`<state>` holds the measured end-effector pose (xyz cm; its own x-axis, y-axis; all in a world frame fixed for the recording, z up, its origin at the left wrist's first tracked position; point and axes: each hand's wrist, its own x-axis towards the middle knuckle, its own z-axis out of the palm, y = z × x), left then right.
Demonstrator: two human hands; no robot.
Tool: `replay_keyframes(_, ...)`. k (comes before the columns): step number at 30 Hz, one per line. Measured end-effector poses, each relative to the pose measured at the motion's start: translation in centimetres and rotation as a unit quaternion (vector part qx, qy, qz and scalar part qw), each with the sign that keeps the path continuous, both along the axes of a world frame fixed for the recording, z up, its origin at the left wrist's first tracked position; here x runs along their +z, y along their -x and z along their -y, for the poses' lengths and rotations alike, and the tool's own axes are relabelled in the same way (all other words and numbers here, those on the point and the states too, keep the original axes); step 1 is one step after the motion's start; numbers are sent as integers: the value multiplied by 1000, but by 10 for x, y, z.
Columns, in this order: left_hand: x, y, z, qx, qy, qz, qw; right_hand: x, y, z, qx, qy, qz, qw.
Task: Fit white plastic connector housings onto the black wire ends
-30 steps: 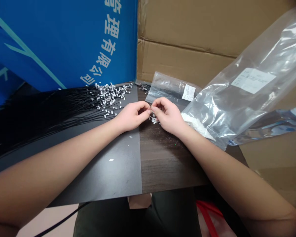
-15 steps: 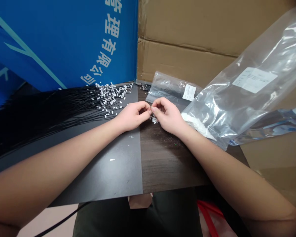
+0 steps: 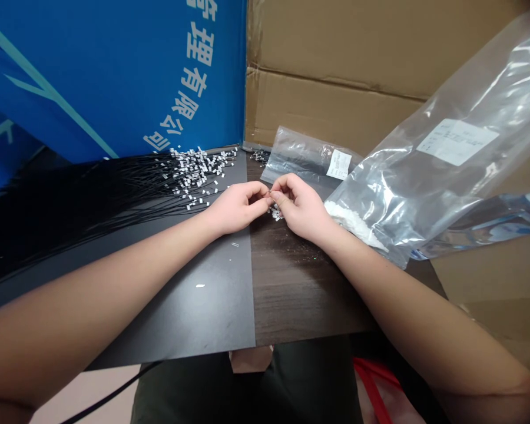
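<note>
My left hand (image 3: 235, 207) and my right hand (image 3: 301, 206) meet fingertip to fingertip at the middle of the dark table (image 3: 291, 288). Both are closed in a pinch on something very small between them, too tiny to make out. A little heap of white connector pieces (image 3: 275, 214) lies under my right fingers. To the left, a large bundle of thin black wires (image 3: 70, 206) lies across a dark mat (image 3: 194, 300), their white connector ends (image 3: 196, 174) fanned out close to my left hand.
A big clear plastic bag (image 3: 446, 159) holding white parts leans at the right. A smaller labelled bag (image 3: 307, 159) lies behind my hands. Cardboard boxes (image 3: 335, 88) and a blue board (image 3: 115, 76) wall off the back. Loose white bits (image 3: 199, 286) dot the mat.
</note>
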<state>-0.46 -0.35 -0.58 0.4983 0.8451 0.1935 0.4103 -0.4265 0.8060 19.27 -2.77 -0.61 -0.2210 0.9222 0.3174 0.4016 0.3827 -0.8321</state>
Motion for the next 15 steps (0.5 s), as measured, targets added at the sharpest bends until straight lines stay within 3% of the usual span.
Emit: replay_keyframes(15,-1,0,-3,6,46,80,996,0,2,0,-24,-11,-32,999)
